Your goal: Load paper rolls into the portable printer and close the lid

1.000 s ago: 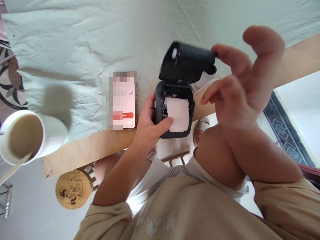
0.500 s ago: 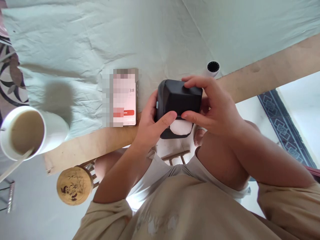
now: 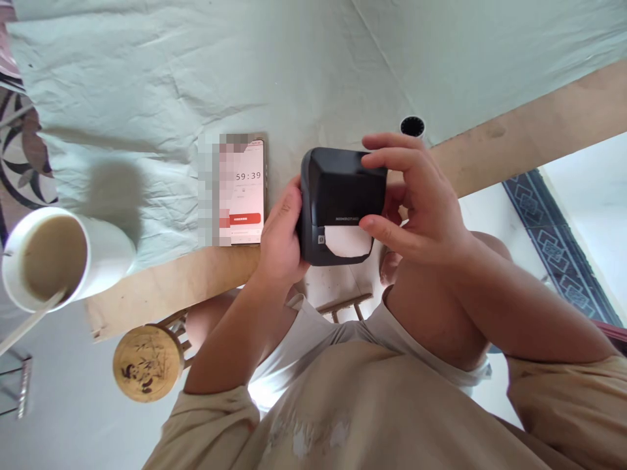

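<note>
A small black label printer (image 3: 349, 186), with faint lettering on its lid, is held up over the near table edge. White paper (image 3: 347, 241) shows at its front slot, beside a small button on the left. Its left side rests in my left hand (image 3: 284, 235), fingers wrapped beneath and thumb along the side. My right hand (image 3: 416, 196) grips the right side, thumb at the paper's corner and a fingertip on the lid; its other fingers are partly hidden behind the printer.
Left of the printer a phone (image 3: 247, 196) with a timer screen lies on the pale cloth (image 3: 304, 72). A white cup (image 3: 105, 258) of brownish liquid with a stirrer stands at far left. A small dark-topped white cylinder (image 3: 412, 126) stands beyond my right hand. A round stool (image 3: 147, 362) is below.
My left thumb has moved off the printer's front to its left side. The printer has shifted slightly left and turned, uncovering its lettering and button. My right fingers have spread a little.
</note>
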Motion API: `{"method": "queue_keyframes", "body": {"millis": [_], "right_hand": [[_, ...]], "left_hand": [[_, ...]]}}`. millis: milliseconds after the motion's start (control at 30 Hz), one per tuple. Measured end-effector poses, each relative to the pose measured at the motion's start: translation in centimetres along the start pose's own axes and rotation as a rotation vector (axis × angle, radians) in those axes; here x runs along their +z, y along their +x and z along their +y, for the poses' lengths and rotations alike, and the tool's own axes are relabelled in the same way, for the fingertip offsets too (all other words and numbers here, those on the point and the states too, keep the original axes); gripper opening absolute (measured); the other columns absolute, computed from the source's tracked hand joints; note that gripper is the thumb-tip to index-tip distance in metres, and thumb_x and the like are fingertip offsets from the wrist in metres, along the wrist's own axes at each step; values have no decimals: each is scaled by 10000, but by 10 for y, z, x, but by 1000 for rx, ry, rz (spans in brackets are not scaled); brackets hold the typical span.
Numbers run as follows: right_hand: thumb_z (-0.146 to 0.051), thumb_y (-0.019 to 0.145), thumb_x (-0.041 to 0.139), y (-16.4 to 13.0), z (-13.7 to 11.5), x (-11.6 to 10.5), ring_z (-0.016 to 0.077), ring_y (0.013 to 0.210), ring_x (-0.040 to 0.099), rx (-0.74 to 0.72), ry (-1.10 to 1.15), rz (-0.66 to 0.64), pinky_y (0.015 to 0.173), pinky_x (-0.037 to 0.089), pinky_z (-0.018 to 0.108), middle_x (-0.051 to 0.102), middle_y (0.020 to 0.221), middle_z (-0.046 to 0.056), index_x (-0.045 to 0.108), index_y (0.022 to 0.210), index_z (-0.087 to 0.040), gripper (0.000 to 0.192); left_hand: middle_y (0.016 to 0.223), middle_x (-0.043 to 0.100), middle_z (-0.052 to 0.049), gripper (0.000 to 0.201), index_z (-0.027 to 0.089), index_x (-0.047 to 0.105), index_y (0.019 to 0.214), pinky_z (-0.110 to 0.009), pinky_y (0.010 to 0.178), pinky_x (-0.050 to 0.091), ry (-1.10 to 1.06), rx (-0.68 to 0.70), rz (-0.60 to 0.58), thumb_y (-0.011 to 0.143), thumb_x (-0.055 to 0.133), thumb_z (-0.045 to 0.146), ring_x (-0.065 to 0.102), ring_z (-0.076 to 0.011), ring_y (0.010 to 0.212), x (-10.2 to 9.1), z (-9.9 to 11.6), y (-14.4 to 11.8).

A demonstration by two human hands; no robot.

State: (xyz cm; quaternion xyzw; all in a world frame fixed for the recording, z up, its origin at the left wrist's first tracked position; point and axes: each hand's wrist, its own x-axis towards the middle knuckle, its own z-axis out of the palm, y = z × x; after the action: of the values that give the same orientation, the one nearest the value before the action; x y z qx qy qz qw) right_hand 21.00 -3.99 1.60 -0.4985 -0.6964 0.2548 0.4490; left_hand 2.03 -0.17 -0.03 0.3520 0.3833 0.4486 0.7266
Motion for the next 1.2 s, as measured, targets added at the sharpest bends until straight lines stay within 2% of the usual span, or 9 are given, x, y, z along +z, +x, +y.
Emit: {"method": "queue_keyframes", "body": {"millis": [167, 300, 467, 567, 633, 733, 900, 1067, 1200], "right_hand": [[-382, 787, 806, 1, -5, -1, 50, 606, 493, -113, 31, -29, 445, 478, 240, 540, 1446, 83, 534, 1305, -337, 586], [-340, 779, 819, 3, -8, 1, 29, 603, 467, -184, 7, 34, 420, 452, 220, 527, 1388, 86, 568, 1262, -290, 547], [-344, 873, 733, 14, -10, 4, 58, 548, 413, -173, -53, 463, 436, 337, 217, 420, 732, -30, 557, 895, -237, 207], [-333, 920, 681, 20, -9, 3, 79, 589, 518, -205, -80, 640, 532, 408, 246, 402, 689, -28, 489, 790, -217, 259], [-328, 914, 677, 20, -9, 3, 105, 651, 579, -231, -154, 580, 602, 472, 269, 501, 706, -18, 482, 759, -216, 273], [-246, 896, 637, 16, -15, 2, 112, 638, 612, -208, -456, 273, 555, 427, 266, 653, 769, -26, 616, 876, -231, 33], [-315, 921, 582, 15, -35, -3, 136, 675, 633, -49, -833, -85, 516, 283, 281, 749, 1002, -18, 707, 1054, -275, 187], [-313, 824, 675, 19, -39, -11, 114, 533, 503, 42, -671, -186, 517, 298, 265, 642, 676, -25, 661, 1022, -250, 209], [-255, 758, 764, 11, -39, -26, 68, 463, 448, 109, -207, -123, 466, 360, 252, 687, 758, -47, 622, 1036, -274, 313]], "left_hand": [[832, 736, -8, 234, 221, 717, 808, -346, 928, 616, -33, 43, 53, 931, 638, 405, 719, -248, 1125, -4, 1, -1], [931, 772, -6, 326, 230, 747, 942, -364, 970, 619, -71, -9, 23, 968, 569, 503, 687, -258, 1224, -2, 2, 1], [1075, 781, -15, 326, 239, 713, 1070, -348, 979, 617, -29, -47, -160, 885, 711, 508, 660, -283, 1288, -2, 4, 2], [1102, 781, -30, 371, 246, 681, 1154, -332, 930, 633, -32, -52, -227, 858, 770, 452, 693, -280, 1237, -2, 5, 1], [1130, 776, -40, 369, 242, 671, 1181, -335, 950, 628, -42, -49, -241, 886, 744, 452, 685, -273, 1252, -2, 5, 0], [1152, 769, -38, 323, 245, 678, 1171, -330, 997, 608, -47, -25, -249, 905, 730, 422, 661, -260, 1292, 0, 5, -1], [1132, 763, -42, 302, 232, 680, 1144, -302, 890, 627, -56, -21, -247, 897, 743, 396, 723, -251, 1164, 0, 6, -3], [1141, 757, -53, 346, 222, 683, 1171, -267, 794, 621, -32, -23, -257, 892, 747, 416, 751, -237, 1066, -1, 5, -3], [1116, 762, -47, 346, 227, 675, 1172, -298, 826, 630, -68, -33, -230, 893, 745, 419, 746, -258, 1103, 0, 5, -3]]}}
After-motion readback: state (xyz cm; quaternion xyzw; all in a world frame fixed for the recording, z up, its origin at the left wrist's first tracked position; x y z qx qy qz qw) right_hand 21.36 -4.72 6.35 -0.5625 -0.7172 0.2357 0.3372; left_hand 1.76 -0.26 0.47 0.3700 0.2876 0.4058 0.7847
